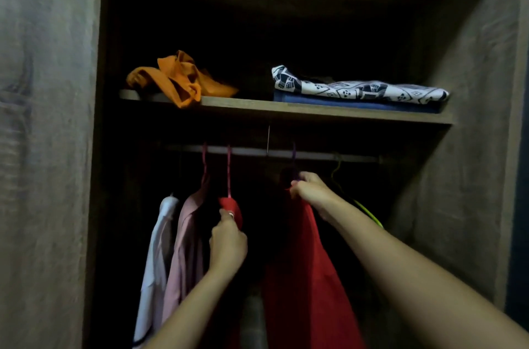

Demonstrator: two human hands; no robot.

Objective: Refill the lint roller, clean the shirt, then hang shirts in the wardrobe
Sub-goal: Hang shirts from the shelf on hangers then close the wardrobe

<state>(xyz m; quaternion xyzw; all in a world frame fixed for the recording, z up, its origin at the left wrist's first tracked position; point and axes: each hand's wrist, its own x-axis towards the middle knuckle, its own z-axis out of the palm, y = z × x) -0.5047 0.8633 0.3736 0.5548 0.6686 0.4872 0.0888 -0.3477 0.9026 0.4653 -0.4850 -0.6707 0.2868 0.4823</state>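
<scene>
Both arms reach up into the wardrobe (472, 119). The left hand (228, 237) pinches red fabric under a pink hanger (229, 174). The right hand (310, 191) grips the red shirt (303, 277) at a purple hanger (293, 152) on the rod (315, 154). Four hanger hooks sit on the rod. One white shirt (156, 248) and one pink shirt (186, 248) hang to the left.
</scene>
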